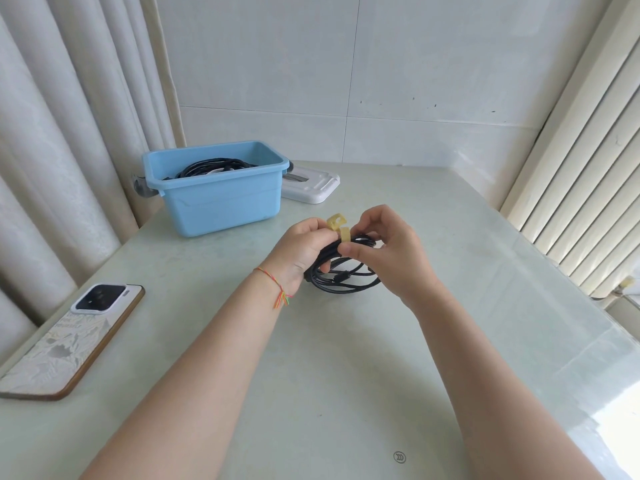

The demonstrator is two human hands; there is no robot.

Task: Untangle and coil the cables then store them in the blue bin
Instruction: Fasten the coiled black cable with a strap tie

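While pinched: coiled cable [341, 271] between fingers [348, 250]

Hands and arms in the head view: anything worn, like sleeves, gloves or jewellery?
Both forearms are bare to the bottom edge of the picture, with no sleeves in view. The left hand and the right hand wear no gloves, and no rings or watch show. The only item worn is a thin multicoloured string bracelet on the left wrist, with short loose ends in orange and yellow-green hanging from its knot.

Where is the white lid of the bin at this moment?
In the head view the white lid lies flat on the table, at its far side, just right of and behind the blue bin, near the wall.
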